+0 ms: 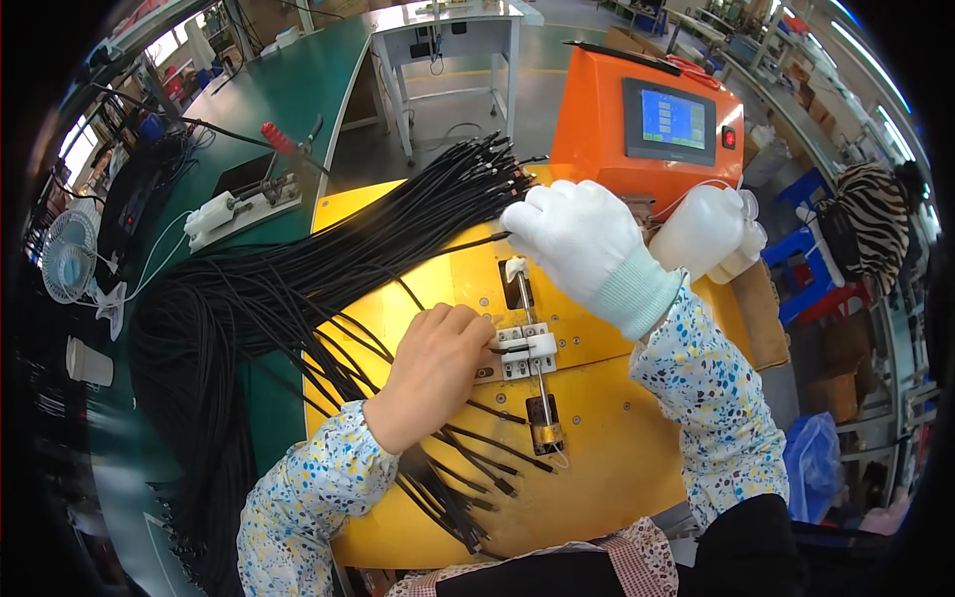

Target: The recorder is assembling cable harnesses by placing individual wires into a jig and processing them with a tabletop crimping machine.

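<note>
My bare left hand (435, 370) rests curled on the yellow surface (607, 468), its fingertips pinching the end of a black cable (494, 349) against the left side of the small white clamp (527, 350). My gloved right hand (575, 239) hangs just beyond the clamp, fingers closed around another black cable (468, 244) near its tip. A metal rod (537, 378) runs from the clamp toward me to a brass spool (544, 426). The big bundle of black cables (259, 289) fans out left of the clamp. Past the clamp stands an orange machine (597, 109) with a screen (669, 120); a white squeeze bottle (704, 231) sits to its right.
</note>
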Available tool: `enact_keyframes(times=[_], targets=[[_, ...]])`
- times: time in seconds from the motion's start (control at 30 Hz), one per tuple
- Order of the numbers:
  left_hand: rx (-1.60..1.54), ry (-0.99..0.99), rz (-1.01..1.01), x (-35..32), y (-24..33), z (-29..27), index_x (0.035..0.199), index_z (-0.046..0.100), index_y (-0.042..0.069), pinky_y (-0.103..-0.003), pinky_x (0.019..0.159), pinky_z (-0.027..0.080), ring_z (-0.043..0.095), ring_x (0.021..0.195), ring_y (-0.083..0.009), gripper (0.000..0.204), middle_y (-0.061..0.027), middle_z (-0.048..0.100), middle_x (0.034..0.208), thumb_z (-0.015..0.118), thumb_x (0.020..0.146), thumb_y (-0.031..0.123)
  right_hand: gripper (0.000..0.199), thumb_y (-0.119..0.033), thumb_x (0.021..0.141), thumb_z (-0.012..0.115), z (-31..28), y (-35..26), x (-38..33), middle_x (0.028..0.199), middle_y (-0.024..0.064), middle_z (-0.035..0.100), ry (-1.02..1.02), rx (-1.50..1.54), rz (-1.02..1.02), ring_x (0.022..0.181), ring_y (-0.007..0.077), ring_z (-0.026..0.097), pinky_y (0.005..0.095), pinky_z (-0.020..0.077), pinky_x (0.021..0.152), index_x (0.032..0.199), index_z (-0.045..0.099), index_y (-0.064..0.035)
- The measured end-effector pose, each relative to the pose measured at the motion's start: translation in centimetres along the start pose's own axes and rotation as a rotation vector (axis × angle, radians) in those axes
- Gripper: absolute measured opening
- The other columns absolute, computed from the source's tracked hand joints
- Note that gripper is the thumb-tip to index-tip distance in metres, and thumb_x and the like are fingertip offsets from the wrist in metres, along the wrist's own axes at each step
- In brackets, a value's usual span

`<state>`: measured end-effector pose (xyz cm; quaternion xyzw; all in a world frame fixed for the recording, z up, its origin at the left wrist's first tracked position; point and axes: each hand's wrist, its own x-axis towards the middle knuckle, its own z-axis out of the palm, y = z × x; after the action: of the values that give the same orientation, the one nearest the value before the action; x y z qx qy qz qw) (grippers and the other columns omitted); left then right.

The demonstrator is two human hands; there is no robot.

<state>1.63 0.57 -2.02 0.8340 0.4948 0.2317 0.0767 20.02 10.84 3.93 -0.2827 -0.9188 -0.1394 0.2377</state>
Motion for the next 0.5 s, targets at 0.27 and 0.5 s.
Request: enact_keyframes(times=[0.27, 0.5], targets=[[-0.027, -0.337, 0.204, 0.3, 1.1, -4.9, 0.093, 0.065, 0.006, -0.039, 0.093, 0.04, 0.052, 0.102, -0.0287, 0.019, -0.0081, 0.06, 0.102, 0.071, 0.074, 0.007, 0.011, -0.017, 0.083, 0.065, -0.6, -0.5, -1.6, 0.081, 0.0116, 0.063, -0.269, 0.414, 0.281, 0.082, 0.031, 0.063, 0.0385, 0.0503, 0.07, 0.088, 0.062, -0.0075], [-0.421, -0.015, -0.131, 0.3, 2.9, -3.4, 0.093, 0.066, -0.001, -0.033, 0.08, 0.049, 0.061, 0.094, -0.0261, 0.014, -0.0142, 0.065, 0.096, 0.07, 0.081, 0.005, 0.013, -0.018, 0.084, 0.065, -2.8, -4.0, -6.1, 0.08, 0.015, 0.064, -0.357, 0.858, 0.389, 0.079, 0.0332, 0.063, 0.04, 0.0501, 0.071, 0.091, 0.064, -0.0062]])
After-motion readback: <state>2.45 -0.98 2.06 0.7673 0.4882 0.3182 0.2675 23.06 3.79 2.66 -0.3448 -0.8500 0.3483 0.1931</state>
